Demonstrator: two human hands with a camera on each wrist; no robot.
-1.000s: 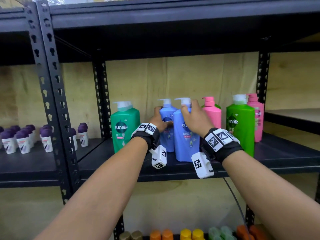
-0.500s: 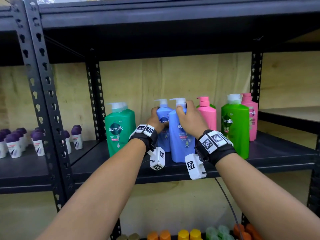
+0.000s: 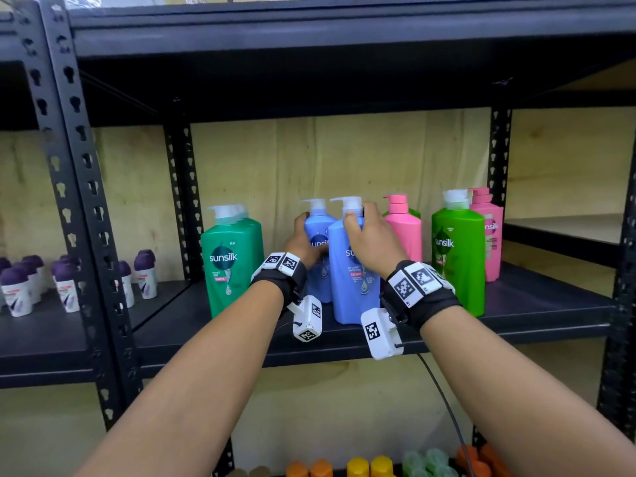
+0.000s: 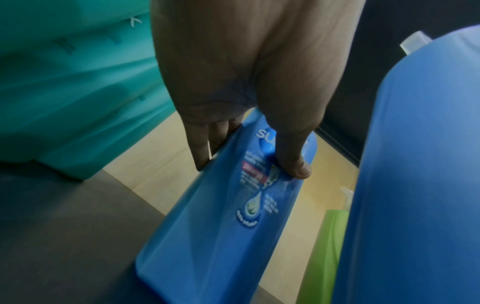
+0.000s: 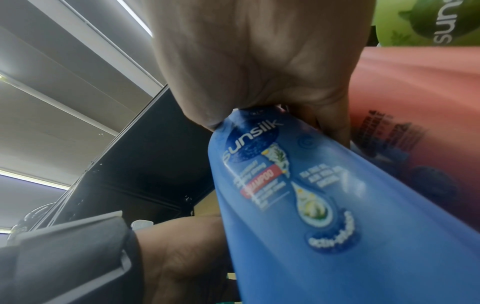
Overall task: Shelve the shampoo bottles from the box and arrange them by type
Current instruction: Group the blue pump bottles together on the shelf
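Two blue shampoo bottles stand on the black shelf (image 3: 537, 304). My left hand (image 3: 304, 241) grips the rear blue bottle (image 3: 318, 228) by its shoulder; in the left wrist view the thumb and fingers (image 4: 293, 164) clasp that rear blue bottle (image 4: 228, 216). My right hand (image 3: 368, 235) grips the front blue bottle (image 3: 354, 287) just under its white pump, and the right wrist view shows the front blue bottle (image 5: 298, 195) held at its top. Two teal green bottles (image 3: 230, 263) stand to the left. Pink bottles (image 3: 404, 232) and a lime green bottle (image 3: 457, 256) stand to the right.
Small purple-capped bottles (image 3: 65, 287) fill the neighbouring shelf on the left. A perforated black upright (image 3: 79, 187) divides the two bays. Orange, yellow and green caps (image 3: 368, 468) line the shelf below. A shelf board (image 3: 309, 32) runs overhead. Bare shelf surface lies at the far right.
Both hands keep their grip on the two blue bottles, which have stayed close together; the view has shifted slightly while the bottles remain standing on the shelf.
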